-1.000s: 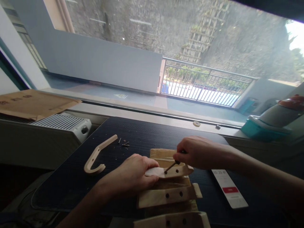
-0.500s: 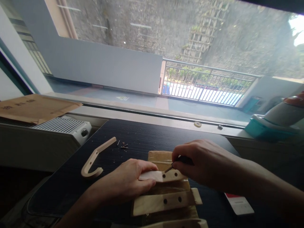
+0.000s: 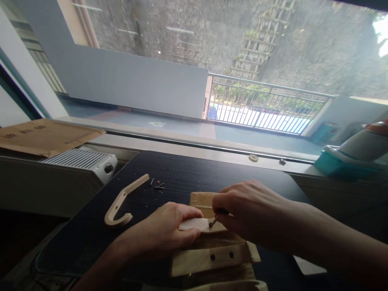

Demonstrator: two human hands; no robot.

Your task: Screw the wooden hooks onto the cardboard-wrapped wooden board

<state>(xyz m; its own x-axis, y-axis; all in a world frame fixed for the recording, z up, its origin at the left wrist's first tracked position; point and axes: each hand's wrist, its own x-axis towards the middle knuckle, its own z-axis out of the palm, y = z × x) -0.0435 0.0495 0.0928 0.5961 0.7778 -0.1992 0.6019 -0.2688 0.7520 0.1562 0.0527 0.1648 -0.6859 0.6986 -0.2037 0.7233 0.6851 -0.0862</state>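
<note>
My left hand (image 3: 178, 226) pinches the pale end of a wooden piece (image 3: 194, 224) between thumb and fingers. In my right hand (image 3: 242, 206) is a screwdriver (image 3: 214, 220) with a dark handle and a thin shaft; its tip is at a hole in the same piece. My right fingers cover the rest of that piece. Just nearer to me, a wooden slat (image 3: 197, 260) with two dark holes lies across a wooden base (image 3: 206, 197), with part of another slat (image 3: 236, 286) below. A J-shaped wooden hook (image 3: 112, 212) lies left of my hands.
Several screws (image 3: 159, 186) and small crumbs lie on the dark table (image 3: 182, 165). A white card or box (image 3: 309, 264) is partly under my right forearm. Beyond are a window sill with a tape roll (image 3: 253, 158), a radiator (image 3: 81, 161) and a brown envelope (image 3: 51, 135).
My right hand has moved slightly left, bringing the screwdriver's tip into the left hole and covering the right one. My left hand keeps its grip.
</note>
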